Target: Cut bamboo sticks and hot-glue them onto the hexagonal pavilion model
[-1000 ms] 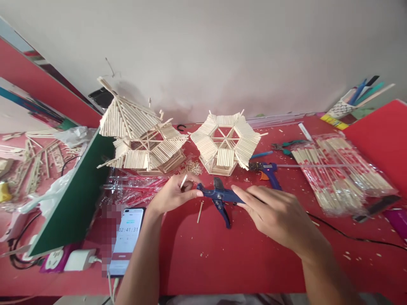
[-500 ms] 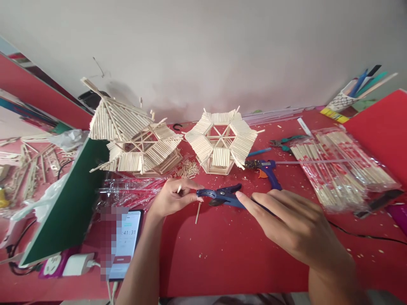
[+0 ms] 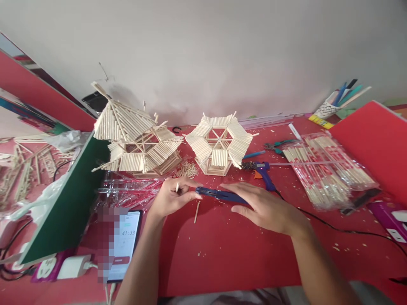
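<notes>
In the middle of the red table, my right hand (image 3: 267, 207) is closed on the handles of a blue hand cutter (image 3: 211, 193), fingers above and thumb below. The cutter's jaw end points left and meets the thumb and forefinger of my left hand (image 3: 170, 199). A short wooden stick (image 3: 177, 187) pokes out between the fingers of that closed hand. Its far end at the jaws is hidden. Just below the cutter lies a loose thin stick (image 3: 197, 212). Beyond it stands a six-sided stick model (image 3: 219, 158), with a taller roofed stick model (image 3: 127, 120) to its left.
A blue glue gun (image 3: 264, 173) with its cord lies at right, near green-handled pliers (image 3: 280, 146) and bagged sticks (image 3: 321, 173). Left are cut pieces (image 3: 187, 170), plastic wrappers (image 3: 127, 188), a phone (image 3: 127, 245) and a green board (image 3: 70, 207).
My right hand has shifted left along the cutter and its fingers have straightened. The cutter's handles look closer together and it has turned edge-on. My left hand has barely moved.
</notes>
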`<move>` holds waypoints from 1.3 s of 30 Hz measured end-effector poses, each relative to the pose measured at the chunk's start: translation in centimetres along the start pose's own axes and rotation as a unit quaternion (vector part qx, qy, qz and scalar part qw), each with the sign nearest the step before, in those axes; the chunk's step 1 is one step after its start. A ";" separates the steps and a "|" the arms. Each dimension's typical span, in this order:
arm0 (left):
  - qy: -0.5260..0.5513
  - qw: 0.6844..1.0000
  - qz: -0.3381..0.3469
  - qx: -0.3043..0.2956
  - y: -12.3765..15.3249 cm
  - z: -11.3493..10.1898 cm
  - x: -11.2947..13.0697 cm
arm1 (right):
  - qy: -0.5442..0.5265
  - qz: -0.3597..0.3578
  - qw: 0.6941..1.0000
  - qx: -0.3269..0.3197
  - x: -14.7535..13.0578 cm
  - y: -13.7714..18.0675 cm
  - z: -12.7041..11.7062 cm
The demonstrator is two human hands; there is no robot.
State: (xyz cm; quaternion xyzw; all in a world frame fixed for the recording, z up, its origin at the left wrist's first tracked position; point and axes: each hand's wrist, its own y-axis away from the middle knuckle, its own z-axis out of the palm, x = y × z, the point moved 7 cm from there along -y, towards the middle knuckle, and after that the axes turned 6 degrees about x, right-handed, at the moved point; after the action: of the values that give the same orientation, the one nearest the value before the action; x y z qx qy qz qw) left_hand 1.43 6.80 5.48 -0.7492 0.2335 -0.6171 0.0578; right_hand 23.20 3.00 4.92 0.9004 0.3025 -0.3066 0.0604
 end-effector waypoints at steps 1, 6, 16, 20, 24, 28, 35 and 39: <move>-0.001 1.000 0.002 0.003 0.0 0.0 0.0 | -0.034 0.005 0.999 -0.023 0.2 -0.2 0.5; 0.007 1.000 -0.008 0.008 0.1 0.0 -0.6 | -0.143 0.030 0.986 -0.079 0.9 -1.2 2.5; -0.022 0.992 -0.118 -0.034 -0.1 -0.1 -1.7 | 0.078 0.117 0.989 -0.034 1.1 -0.8 1.9; -0.002 0.987 -0.149 -0.054 0.3 0.3 -2.5 | 0.207 0.141 0.967 -0.045 1.1 -0.6 3.0; -0.006 0.982 -0.172 -0.082 0.7 1.3 -3.2 | 0.262 0.137 0.955 -0.026 0.6 -1.0 4.2; -0.054 0.981 -0.156 -0.105 0.6 2.0 -3.0 | 0.281 0.135 0.950 0.007 0.1 -1.3 4.7; -0.089 0.984 -0.103 -0.117 0.0 2.7 -2.2 | 0.289 0.120 0.947 0.075 -0.2 -2.2 4.9; -0.084 0.982 -0.133 -0.109 0.2 2.8 -2.7 | 0.305 0.109 0.944 0.068 -0.1 -2.5 5.4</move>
State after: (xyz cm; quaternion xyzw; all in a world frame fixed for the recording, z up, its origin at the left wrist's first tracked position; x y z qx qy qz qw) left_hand 3.67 7.20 2.28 -0.8245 0.1918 -0.5252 -0.0872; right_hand 18.93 3.38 0.81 0.9804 0.1848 -0.0287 -0.0626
